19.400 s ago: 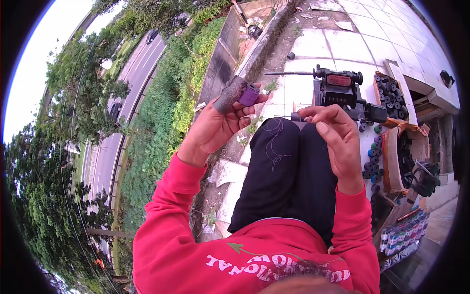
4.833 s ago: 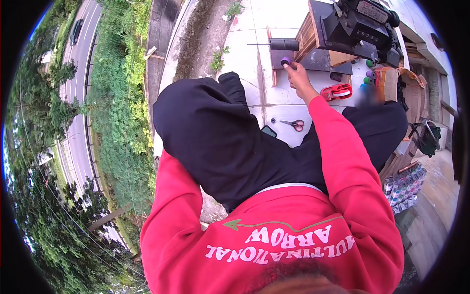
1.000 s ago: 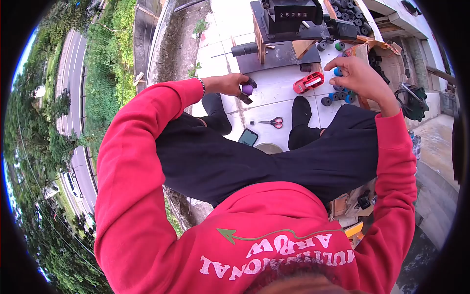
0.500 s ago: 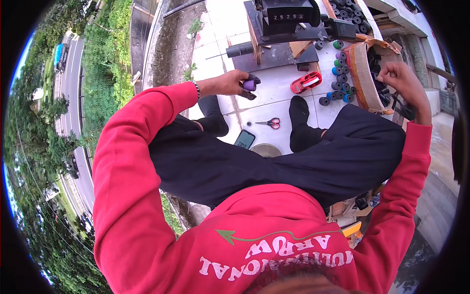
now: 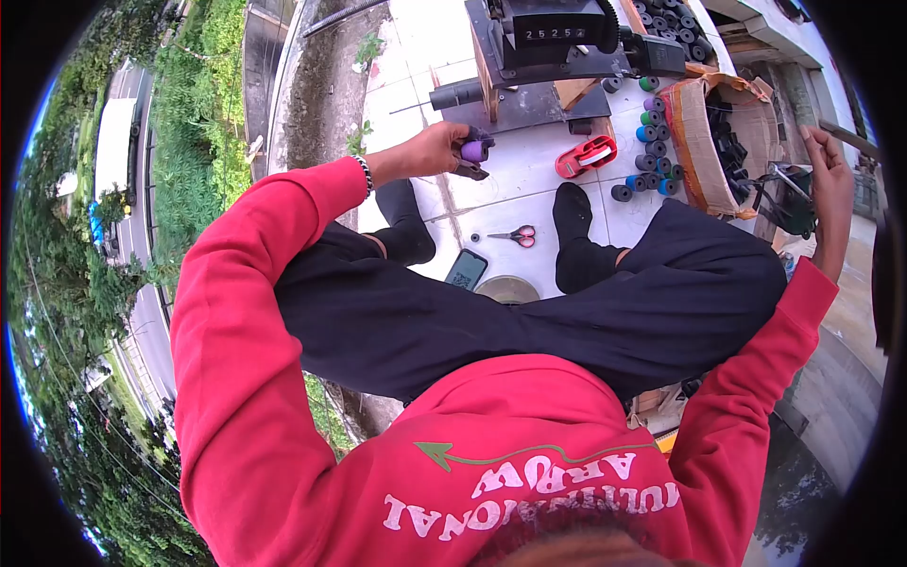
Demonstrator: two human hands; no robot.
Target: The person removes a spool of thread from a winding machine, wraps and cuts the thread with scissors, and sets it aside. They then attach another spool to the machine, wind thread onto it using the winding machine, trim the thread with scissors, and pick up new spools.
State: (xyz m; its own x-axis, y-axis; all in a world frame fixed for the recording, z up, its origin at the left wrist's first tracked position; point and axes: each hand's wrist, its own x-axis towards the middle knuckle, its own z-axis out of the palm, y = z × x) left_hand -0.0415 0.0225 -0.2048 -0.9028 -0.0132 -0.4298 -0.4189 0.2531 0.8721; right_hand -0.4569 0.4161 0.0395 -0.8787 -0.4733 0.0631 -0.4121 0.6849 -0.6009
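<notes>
In the head view, my left hand point(image 5: 433, 153) grips a small purple roll point(image 5: 474, 151), with dark covers on some fingertips. At the far right is my right hand point(image 5: 829, 175), raised beside the cardboard box with its fingers drawn together; whether something thin is between them is too small to see. A black object point(image 5: 789, 200) hangs by the box, close to that hand. Small dark rolls with blue, green and purple sides point(image 5: 646, 163) stand on the tiles left of the box. A red tape dispenser point(image 5: 586, 157) lies left of those rolls.
A black machine with a number counter point(image 5: 556, 35) stands ahead on a dark base. Scissors point(image 5: 515, 235), a phone point(image 5: 466, 270) and a tiny dark ring point(image 5: 474, 237) lie between my feet. The open cardboard box point(image 5: 694, 142) holds black pieces. More rolls point(image 5: 675, 26) fill a tray behind.
My right hand has moved right, away from over the box to its outer side. My left hand has shifted slightly left, still holding the purple roll.
</notes>
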